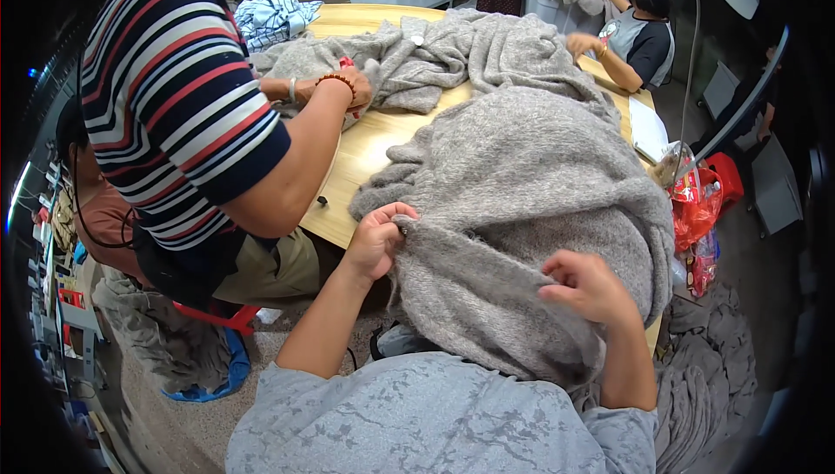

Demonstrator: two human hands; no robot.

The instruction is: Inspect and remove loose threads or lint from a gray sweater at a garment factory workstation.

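A bulky grey knitted garment (pixel 522 156) lies heaped over the near end of the table, its lower part hanging toward my lap. Between thumb and fingers, my left hand (pixel 374 243) pinches one end of the garment's edge band. That band runs slantwise to my right hand (pixel 593 290), whose thumb and curled fingers close on the edge farther right. The stretch of edge between both hands is fairly straight, with a dark fold opening behind it. The exact grip of my right fingertips is partly hidden.
A co-worker in a striped shirt (pixel 187 91) stands close on my left, holding a red tool (pixel 348 63) over more grey knitwear (pixel 417 65). Another person (pixel 639 35) sits at the far right. Red plastic bags (pixel 694 209) hang beside the table (pixel 352 183); grey garments (pixel 709 378) pile below.
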